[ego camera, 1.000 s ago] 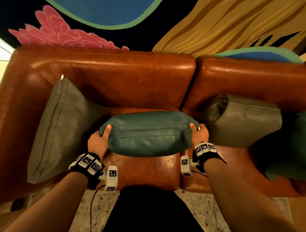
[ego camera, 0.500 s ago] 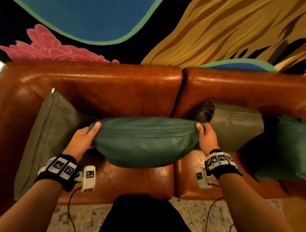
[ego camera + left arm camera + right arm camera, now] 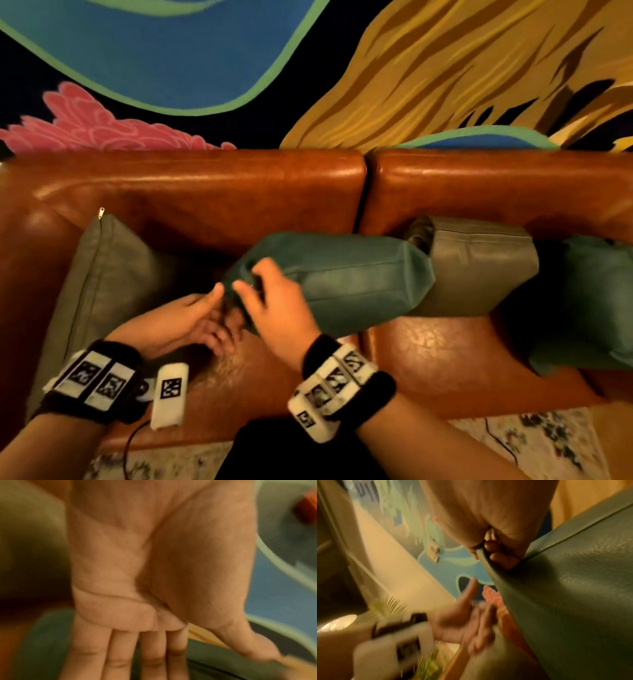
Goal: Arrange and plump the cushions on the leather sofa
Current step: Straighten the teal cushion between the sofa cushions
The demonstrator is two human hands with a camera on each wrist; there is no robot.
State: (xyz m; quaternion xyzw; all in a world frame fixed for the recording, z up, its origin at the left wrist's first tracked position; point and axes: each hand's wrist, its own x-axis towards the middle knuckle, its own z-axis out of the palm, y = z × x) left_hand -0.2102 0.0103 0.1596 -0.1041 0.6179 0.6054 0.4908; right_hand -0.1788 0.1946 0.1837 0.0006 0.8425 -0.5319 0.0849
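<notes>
In the head view the right hand [image 3: 274,301] pinches the left end of the puffy teal leather cushion [image 3: 346,281], which lies long axis along the brown leather sofa [image 3: 191,192], its far end against a grey cushion [image 3: 479,267]. The left wrist view shows the left hand [image 3: 137,574] flat and empty; the right wrist view shows only a corner pinched, so the slick cushion could slip free
</notes>
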